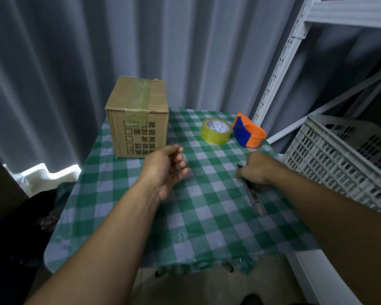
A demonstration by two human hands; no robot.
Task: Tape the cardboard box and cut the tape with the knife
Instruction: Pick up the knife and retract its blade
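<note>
Left hand (pixel 167 164) hovered loosely open near the taped cardboard box (pixel 139 119) at the table's far-left corner while right hand (pixel 257 168) gripped the knife (pixel 254 194), best kept blade-down.

Green-white checked tablecloth (pixel 207 216), brown cardboard box (pixel 139 119), yellow tape roll (pixel 216 131), orange-blue dispenser (pixel 249 133)

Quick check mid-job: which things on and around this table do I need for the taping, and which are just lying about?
For the job:
cardboard box, a tape strip already over its top
tape roll
knife, under the right hand

Lying about:
orange and blue dispenser
white crate
white shelving
</note>
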